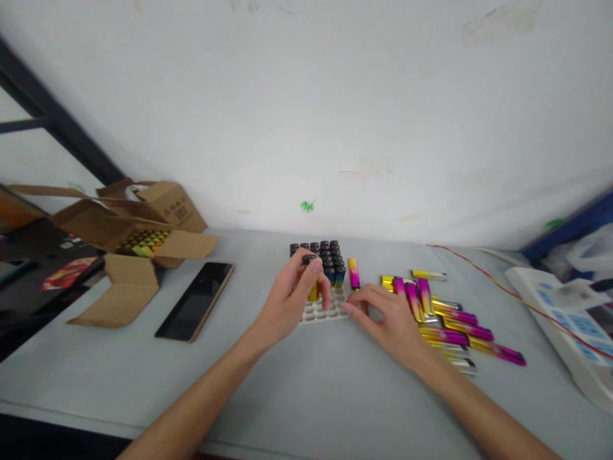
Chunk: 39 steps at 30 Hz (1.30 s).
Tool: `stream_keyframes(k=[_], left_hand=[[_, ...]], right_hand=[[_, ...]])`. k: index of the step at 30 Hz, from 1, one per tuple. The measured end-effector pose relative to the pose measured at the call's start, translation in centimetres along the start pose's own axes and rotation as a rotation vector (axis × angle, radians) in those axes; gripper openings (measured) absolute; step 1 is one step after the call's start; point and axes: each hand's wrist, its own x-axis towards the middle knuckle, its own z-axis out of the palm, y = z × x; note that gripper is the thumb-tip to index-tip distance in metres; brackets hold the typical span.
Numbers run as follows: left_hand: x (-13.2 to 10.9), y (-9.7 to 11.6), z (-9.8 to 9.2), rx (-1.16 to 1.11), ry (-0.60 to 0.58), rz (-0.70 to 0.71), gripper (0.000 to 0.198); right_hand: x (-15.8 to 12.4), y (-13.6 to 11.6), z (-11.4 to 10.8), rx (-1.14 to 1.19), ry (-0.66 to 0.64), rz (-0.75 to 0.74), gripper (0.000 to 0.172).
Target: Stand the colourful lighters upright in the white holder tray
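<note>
My left hand (290,287) is closed around a yellow lighter (313,292) with a black top, held over a white tray (318,314) of small round holes. The hand partly covers the tray. Slim dark lighters (338,271) with black tops stand upright in the tray's far part, while holes show at the near side. At the tray's right edge, the fingertips of my right hand (385,313) come together in a pinch; whatever is between them is hidden. One yellow and magenta lighter (354,271) lies just beyond these fingers.
A loose pile of yellow and magenta lighters (450,335) lies right of my right hand. To the left are a phone (196,300) and an open cardboard box (129,223) with yellow-topped pieces inside. A white device (565,306) and a red wire (483,268) are at right.
</note>
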Motion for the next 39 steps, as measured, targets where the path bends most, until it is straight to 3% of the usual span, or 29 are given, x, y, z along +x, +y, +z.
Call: stream_keyframes(k=[5,8,19,24,27,31,36,39], left_hand=[[0.4,-0.2,-0.1,-0.296,-0.051,-0.273,0.049],[0.3,-0.2,-0.2,-0.393,-0.089,-0.36,0.054],[0.3,-0.5,0.6,-0.408,0.026,-0.44,0.038],[0.2,-0.5,0.5,-0.417,0.026,-0.443,0.045],[0.3,0.1,0.2,-0.428,0.014,-0.387,0.049],[0.4,1.1,-0.8,-0.31,0.012,-0.17,0.038],[0.5,1.8,-2.7,0.175,0.05,0.062,0.034],[0.7,1.9,-4.0,0.469,0.004,0.178,0.025]], right_hand=[[-0.4,0.0,0.5,-0.155,-0.083,-0.134,0.021],[-0.5,-0.1,0.6,-0.186,-0.093,-0.168,0.02],[-0.7,-0.5,0.8,-0.258,-0.101,-0.222,0.018],[-0.6,-0.3,0.8,-0.29,-0.13,-0.176,0.019],[-0.5,-0.4,0.7,-0.302,-0.132,-0.161,0.02],[-0.5,-0.6,0.5,-0.316,-0.144,-0.154,0.021],[-0.7,-0.2,0.8,-0.32,-0.152,-0.143,0.019],[-0.9,0.1,1.0,-0.323,-0.167,-0.15,0.021]])
